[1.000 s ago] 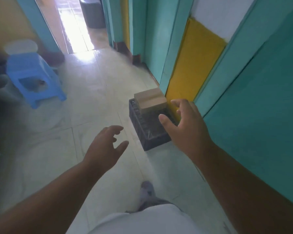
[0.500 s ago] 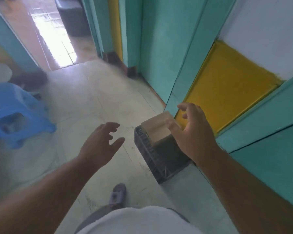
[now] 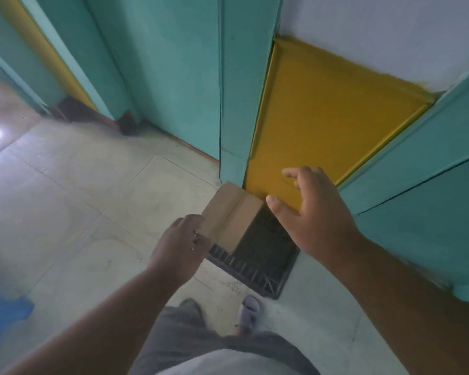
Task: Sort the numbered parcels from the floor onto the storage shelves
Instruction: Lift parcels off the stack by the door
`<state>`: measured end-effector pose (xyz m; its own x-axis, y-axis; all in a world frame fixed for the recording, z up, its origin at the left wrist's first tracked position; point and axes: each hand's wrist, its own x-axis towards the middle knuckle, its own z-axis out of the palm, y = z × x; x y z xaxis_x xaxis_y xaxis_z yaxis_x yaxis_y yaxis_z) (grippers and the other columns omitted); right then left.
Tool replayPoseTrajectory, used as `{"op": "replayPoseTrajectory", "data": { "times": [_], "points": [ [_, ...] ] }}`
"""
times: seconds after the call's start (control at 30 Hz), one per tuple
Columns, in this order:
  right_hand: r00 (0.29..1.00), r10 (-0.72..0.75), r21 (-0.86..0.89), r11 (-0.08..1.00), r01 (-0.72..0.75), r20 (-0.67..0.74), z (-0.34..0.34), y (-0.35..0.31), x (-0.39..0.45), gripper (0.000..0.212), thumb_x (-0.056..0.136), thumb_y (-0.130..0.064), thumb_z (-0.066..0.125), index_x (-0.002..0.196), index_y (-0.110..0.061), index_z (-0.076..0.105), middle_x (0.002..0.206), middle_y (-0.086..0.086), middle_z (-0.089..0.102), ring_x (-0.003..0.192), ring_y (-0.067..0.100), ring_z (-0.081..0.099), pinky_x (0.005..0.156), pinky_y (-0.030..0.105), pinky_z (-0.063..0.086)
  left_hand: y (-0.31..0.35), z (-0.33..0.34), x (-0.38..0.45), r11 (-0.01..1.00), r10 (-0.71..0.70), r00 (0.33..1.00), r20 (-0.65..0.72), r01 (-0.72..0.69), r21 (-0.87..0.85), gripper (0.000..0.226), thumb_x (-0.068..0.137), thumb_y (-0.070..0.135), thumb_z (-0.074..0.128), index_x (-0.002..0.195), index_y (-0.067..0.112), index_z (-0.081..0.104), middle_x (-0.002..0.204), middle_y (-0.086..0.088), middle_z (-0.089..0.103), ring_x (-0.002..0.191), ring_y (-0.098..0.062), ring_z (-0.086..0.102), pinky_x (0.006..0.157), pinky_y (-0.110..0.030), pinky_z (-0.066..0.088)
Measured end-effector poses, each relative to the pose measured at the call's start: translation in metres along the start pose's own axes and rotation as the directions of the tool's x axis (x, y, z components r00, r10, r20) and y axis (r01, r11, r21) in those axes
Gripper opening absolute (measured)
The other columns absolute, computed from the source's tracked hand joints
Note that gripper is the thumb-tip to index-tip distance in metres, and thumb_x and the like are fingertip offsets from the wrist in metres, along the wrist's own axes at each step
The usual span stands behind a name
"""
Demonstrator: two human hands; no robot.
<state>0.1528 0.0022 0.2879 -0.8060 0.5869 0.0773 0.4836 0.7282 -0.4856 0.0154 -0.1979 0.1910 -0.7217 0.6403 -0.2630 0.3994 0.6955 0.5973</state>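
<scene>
A brown cardboard parcel [image 3: 232, 215] with a tape strip along its top sits in a black plastic crate [image 3: 257, 262] on the floor, against the teal and yellow wall. My left hand [image 3: 180, 246] touches the parcel's left side, with its fingers hidden behind the hand. Spread open, my right hand [image 3: 313, 215] hovers just right of the parcel, thumb near its right edge and apart from it. No number shows on the parcel.
A teal wall with a yellow panel [image 3: 322, 115] stands close behind the crate. Pale floor tiles [image 3: 79, 201] stretch to the left. A blurred blue stool [image 3: 3, 315] sits at the lower left edge. My feet [image 3: 248, 309] stand just before the crate.
I have stepped closer and the view has turned toward the crate. My left hand has reached the parcel's left side; my right hand has come down beside its right edge.
</scene>
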Motion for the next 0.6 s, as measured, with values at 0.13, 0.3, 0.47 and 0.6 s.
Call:
{"op": "replayPoseTrajectory", "data": {
  "times": [0.13,0.3,0.47,0.6],
  "points": [
    [0.994,0.112,-0.004,0.994,-0.112,0.002,0.045,-0.001,0.035,0.053,0.089,-0.049,0.057,0.129,-0.014,0.054,0.118,0.006,0.059,0.107,0.016,0.054,0.073,0.019,0.040,-0.038,0.001,0.055,0.999,0.015,0.991,0.135,-0.022,0.047,0.045,0.093,0.037,0.064,0.135,0.031,0.050,0.122,0.010,0.060,0.095,-0.009,0.056,0.071,-0.023,0.044],
    [0.953,0.297,-0.007,0.955,-0.297,0.064,0.146,0.025,0.063,0.053,0.089,-0.048,0.063,0.130,-0.018,0.051,0.125,0.003,0.054,0.112,0.016,0.053,0.076,0.025,0.040,-0.108,0.038,0.138,0.998,0.002,0.944,0.331,-0.024,0.062,0.052,0.090,0.036,0.068,0.138,0.029,0.047,0.120,0.010,0.058,0.091,-0.006,0.056,0.062,-0.018,0.037],
    [0.897,0.423,-0.026,0.906,-0.423,0.126,0.246,0.071,0.081,0.054,0.089,-0.051,0.063,0.131,-0.019,0.050,0.129,0.002,0.053,0.116,0.017,0.053,0.077,0.020,0.039,-0.168,0.099,0.190,0.991,-0.014,0.870,0.493,-0.054,0.123,0.055,0.089,0.035,0.068,0.139,0.027,0.046,0.123,0.007,0.057,0.094,-0.009,0.056,0.065,-0.022,0.036],
    [0.877,0.466,-0.094,0.885,-0.457,0.123,0.309,0.116,0.100,0.053,0.089,-0.053,0.063,0.130,-0.023,0.050,0.131,-0.001,0.054,0.115,0.014,0.054,0.065,-0.002,0.022,-0.209,0.145,0.224,0.994,-0.059,0.882,0.468,0.008,0.111,0.054,0.088,0.031,0.071,0.136,0.024,0.048,0.108,0.008,0.059,0.082,0.000,0.054,0.061,-0.015,0.035]
  ]
}}
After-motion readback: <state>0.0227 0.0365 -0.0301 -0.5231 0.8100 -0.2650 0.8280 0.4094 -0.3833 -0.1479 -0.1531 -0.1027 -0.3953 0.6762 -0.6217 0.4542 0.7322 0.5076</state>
